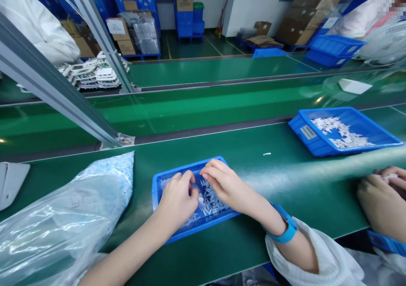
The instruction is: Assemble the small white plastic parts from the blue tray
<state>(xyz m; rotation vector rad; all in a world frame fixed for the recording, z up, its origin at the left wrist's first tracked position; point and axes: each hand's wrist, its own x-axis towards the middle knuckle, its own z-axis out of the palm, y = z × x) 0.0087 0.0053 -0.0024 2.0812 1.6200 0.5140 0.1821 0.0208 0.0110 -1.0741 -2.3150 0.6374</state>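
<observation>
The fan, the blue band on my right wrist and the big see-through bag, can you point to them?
White fan (386, 44): head view, its grille.
Blue wristband (289, 233): head view, its outer side.
Clear plastic bag (68, 212): head view, its shiny middle.

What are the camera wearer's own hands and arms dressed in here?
Both the left hand and right hand are ungloved. The right wrist has a flat, bright blue wristband, with a loose, bunched white sleeve behind it. The left wrist shows no band.
</observation>
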